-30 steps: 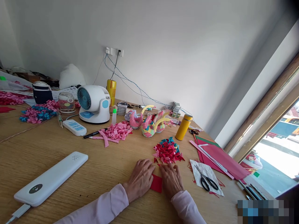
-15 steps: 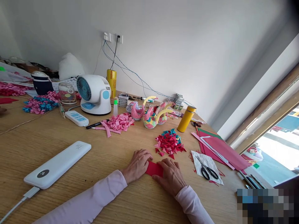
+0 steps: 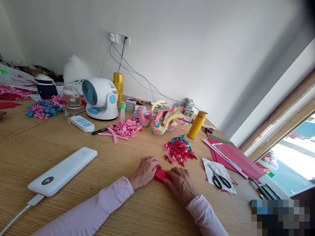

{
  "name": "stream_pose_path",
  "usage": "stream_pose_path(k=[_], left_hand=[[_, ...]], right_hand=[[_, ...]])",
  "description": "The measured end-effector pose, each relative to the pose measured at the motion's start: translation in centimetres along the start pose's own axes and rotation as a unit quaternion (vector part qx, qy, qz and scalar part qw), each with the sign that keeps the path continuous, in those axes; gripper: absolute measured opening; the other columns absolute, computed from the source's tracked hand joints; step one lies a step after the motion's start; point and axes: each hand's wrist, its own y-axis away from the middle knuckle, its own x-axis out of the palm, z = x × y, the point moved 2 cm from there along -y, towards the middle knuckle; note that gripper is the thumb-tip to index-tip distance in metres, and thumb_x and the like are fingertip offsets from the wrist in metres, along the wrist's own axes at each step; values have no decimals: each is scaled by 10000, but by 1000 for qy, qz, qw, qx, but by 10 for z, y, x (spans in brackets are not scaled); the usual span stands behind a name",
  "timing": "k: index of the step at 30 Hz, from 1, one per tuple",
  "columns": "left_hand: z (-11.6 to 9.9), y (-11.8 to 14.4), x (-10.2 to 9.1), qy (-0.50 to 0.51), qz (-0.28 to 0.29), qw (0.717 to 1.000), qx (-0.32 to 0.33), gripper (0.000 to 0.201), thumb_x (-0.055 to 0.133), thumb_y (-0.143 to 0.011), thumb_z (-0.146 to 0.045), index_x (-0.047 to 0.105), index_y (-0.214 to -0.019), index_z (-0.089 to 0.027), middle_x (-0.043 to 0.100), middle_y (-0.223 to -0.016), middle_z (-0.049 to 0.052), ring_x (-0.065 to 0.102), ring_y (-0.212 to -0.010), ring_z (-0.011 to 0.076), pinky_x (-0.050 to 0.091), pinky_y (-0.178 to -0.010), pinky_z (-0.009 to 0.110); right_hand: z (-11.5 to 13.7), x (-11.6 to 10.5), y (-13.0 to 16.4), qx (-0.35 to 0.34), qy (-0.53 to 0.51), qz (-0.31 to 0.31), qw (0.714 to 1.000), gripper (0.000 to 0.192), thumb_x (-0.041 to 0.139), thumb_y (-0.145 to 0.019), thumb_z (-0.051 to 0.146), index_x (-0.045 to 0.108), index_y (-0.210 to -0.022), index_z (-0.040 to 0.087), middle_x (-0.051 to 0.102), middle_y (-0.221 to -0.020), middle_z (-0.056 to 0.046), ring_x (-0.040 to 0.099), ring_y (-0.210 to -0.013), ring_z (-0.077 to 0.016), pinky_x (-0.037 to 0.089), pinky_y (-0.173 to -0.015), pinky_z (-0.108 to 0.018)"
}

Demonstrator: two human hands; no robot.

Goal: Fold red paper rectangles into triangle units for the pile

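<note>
2 hands, left hand [image 3: 145, 169] and right hand [image 3: 181, 183], pressed flat on red paper piece [image 3: 161, 175] on bench [image 3: 110, 170], folded red triangles pile [image 3: 180, 151] just beyond.

A small piece of red paper [image 3: 161, 174] lies flat on the wooden bench [image 3: 110, 170] — matte, folded into a narrow strip, only its middle showing, both ends covered — just short of a heap of folded red triangles [image 3: 179, 151].

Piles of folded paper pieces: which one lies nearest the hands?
The red-and-teal pile, just beyond the right hand. The pink pile lies farther back, and the pink-and-blue pile sits far left.
</note>
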Motion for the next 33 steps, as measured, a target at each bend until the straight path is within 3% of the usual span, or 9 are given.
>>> stream_pose_path(k=[15, 22, 25, 28, 33], left_hand=[[-7, 1, -7, 21, 74, 995, 63, 396, 390, -681, -38, 632, -929, -228, 672, -999, -3, 535, -1020, 170, 281, -950, 341], [3, -2, 1, 13, 49, 995, 81, 124, 560, -780, -198, 628, -883, -206, 671, -956, 23, 557, -947, 184, 336, -893, 322], [6, -7, -1, 50, 10, 997, 50, 135, 556, -829, -292, 632, -842, -182, 663, -876, 38, 567, -878, 185, 379, -833, 302], [4, -10, -5, 155, 1, 988, -3, 245, 535, -840, -374, 622, -809, -147, 639, -795, 34, 568, -760, 168, 418, -689, 252], [-2, -10, -5, 365, 34, 929, -56, 341, 582, -789, -457, 592, -769, -116, 614, -712, 16, 536, -627, 124, 400, -544, 200]], right_hand=[[-5, 2, -5, -45, 34, -14, 998, 254, 425, -945, 248, 678, -950, 219, 681, -873, -43, 594, -797, -167, 362, -772, -295], [-5, 1, -4, -37, 46, -32, 998, 201, 458, -918, 200, 648, -854, 205, 674, -813, -35, 587, -780, -160, 352, -769, -286], [-10, -1, -4, 16, -10, -95, 995, 149, 502, -893, 246, 647, -902, 213, 680, -866, -40, 587, -853, -185, 358, -788, -306], [-16, -1, -6, 81, -110, -168, 976, 187, 535, -863, 333, 653, -892, 191, 687, -815, -50, 607, -787, -204, 402, -713, -307], [-19, 2, -9, 127, -315, -164, 926, 281, 522, -861, 391, 666, -761, 171, 680, -680, -37, 618, -636, -174, 462, -611, -263]])
